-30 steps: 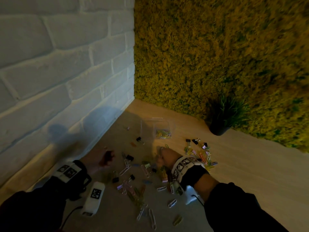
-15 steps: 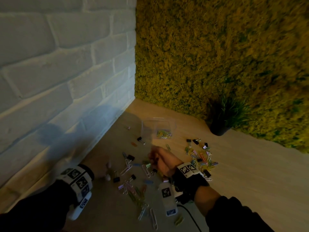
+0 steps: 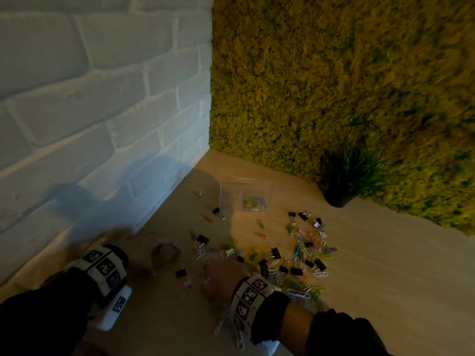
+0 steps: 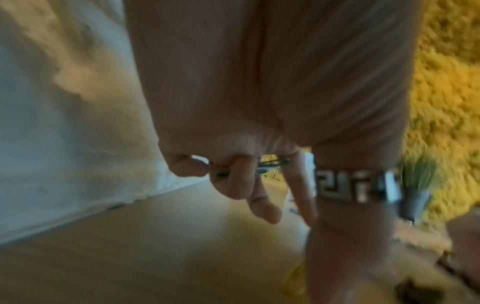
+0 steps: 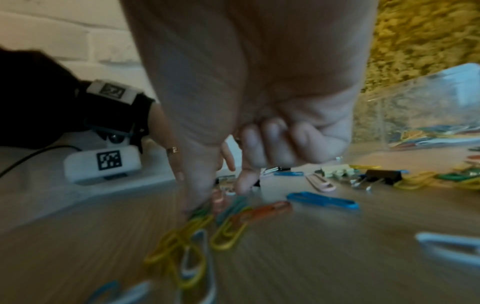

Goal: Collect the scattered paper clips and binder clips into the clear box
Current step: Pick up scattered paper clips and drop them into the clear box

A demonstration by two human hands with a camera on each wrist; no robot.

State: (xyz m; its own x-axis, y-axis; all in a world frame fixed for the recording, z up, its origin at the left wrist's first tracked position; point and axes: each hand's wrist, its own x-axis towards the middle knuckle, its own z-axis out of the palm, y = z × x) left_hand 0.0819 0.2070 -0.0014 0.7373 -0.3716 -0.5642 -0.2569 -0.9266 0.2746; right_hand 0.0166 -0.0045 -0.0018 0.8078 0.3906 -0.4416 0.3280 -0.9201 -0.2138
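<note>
Your left hand [image 4: 233, 174] pinched a green paper clip [image 4: 272, 163], ready for the clear box [image 3: 245, 194] near the bench's back corner; right hand [image 5: 233, 164], fingers curled, raked clips [image 5: 228, 218] w/ thumb & forefinger.

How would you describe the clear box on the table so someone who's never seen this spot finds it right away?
Find the corner where the white brick wall meets the mossy green wall. On the wooden table just out from that corner stands the clear box. It is the only see-through container, already holding a few coloured paper clips, left of the dark plant pot.
</note>
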